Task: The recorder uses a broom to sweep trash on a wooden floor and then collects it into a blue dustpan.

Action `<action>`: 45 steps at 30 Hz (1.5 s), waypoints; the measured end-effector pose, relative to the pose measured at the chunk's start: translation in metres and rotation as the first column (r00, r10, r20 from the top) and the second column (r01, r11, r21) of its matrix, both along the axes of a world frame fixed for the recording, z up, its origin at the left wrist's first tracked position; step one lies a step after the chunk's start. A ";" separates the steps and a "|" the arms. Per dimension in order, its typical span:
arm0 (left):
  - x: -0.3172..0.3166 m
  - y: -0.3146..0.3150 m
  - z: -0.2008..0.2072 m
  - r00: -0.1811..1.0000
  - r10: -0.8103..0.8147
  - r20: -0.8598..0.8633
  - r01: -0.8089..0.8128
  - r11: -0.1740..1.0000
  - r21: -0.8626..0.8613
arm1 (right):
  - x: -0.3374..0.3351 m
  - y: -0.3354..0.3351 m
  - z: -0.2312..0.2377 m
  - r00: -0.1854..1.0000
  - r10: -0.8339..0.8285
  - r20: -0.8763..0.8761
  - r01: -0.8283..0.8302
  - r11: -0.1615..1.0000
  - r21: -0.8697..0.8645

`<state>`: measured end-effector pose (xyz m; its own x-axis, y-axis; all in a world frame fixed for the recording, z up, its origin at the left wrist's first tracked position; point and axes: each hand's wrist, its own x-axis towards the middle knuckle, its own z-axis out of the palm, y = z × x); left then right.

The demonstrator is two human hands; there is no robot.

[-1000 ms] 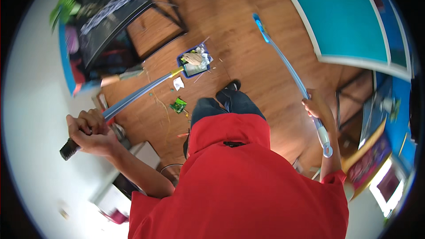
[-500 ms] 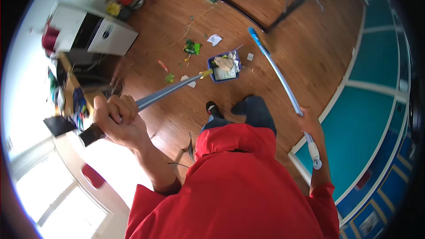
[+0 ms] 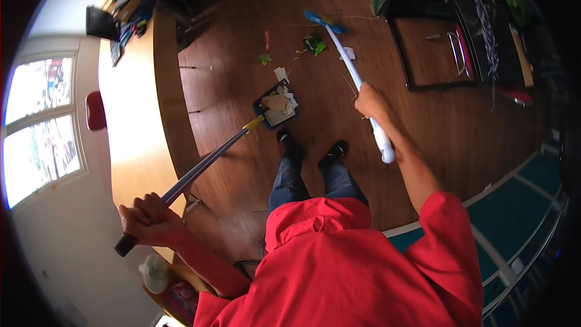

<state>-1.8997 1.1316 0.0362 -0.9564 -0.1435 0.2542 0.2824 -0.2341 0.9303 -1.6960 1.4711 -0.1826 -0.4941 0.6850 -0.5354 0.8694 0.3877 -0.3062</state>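
My left hand (image 3: 148, 223) is closed around the upper end of a long-handled dustpan's grey pole (image 3: 203, 169). A yellow joint (image 3: 254, 123) links it to the dark blue pan (image 3: 258, 108), which rests on the floor just ahead of my feet. Crumpled paper and other litter (image 3: 277, 103) lie in the pan. In my right hand (image 3: 372, 103), closed as well, is a broom with a pale blue stick (image 3: 345, 54). Its blue head (image 3: 325, 22) is on the floor beyond a green packet (image 3: 315, 43) and a white paper (image 3: 347, 54).
More scraps lie beyond the pan: white paper (image 3: 281, 74), a green leaf-shaped piece (image 3: 264, 59) and a red strip (image 3: 266, 39). A wooden desk (image 3: 136, 115) runs along my left. At far right stands a black-framed table (image 3: 417, 88); teal panels (image 3: 442, 242) are at near right.
The view has turned, so the scene sits differently. My right hand has moved forward and inward, and the broom head now lies beyond the scraps. Both tools stay held.
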 end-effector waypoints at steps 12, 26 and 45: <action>-0.008 -0.117 -0.061 0.980 0.196 0.017 -0.197 0.980 0.026 | -0.012 -0.112 0.051 0.979 0.186 0.083 -0.179 0.980 -0.083; -0.033 -0.182 -0.108 0.931 0.346 0.119 -0.345 0.938 -0.032 | -0.359 -0.135 -0.193 0.803 0.593 -0.052 -0.581 0.799 0.154; -0.082 -0.211 -0.123 0.931 0.348 0.111 -0.345 0.937 -0.050 | -0.190 -0.106 -0.078 0.782 0.623 0.034 -0.617 0.763 0.191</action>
